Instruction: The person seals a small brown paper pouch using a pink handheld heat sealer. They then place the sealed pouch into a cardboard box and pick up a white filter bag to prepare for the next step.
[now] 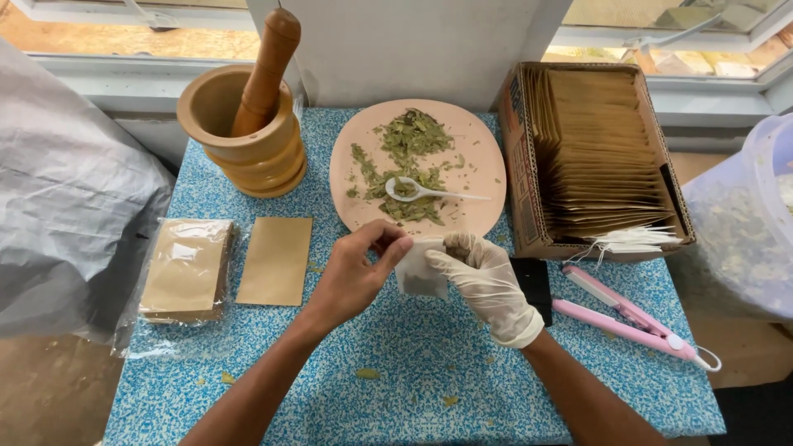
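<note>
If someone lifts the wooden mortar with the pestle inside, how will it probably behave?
The wooden mortar looks thick-walled, so probably heavy and stiff. The pestle leans loose against its rim, so it may slide or fall out if tilted.

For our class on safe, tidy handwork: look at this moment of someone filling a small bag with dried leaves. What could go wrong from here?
1. The small white bag is pinched only at its top between the left hand and the gloved right hand, above the table; a slip could spill its leaves.
2. The white spoon lies loaded on the pink plate; a knock might scatter leaves.
</note>
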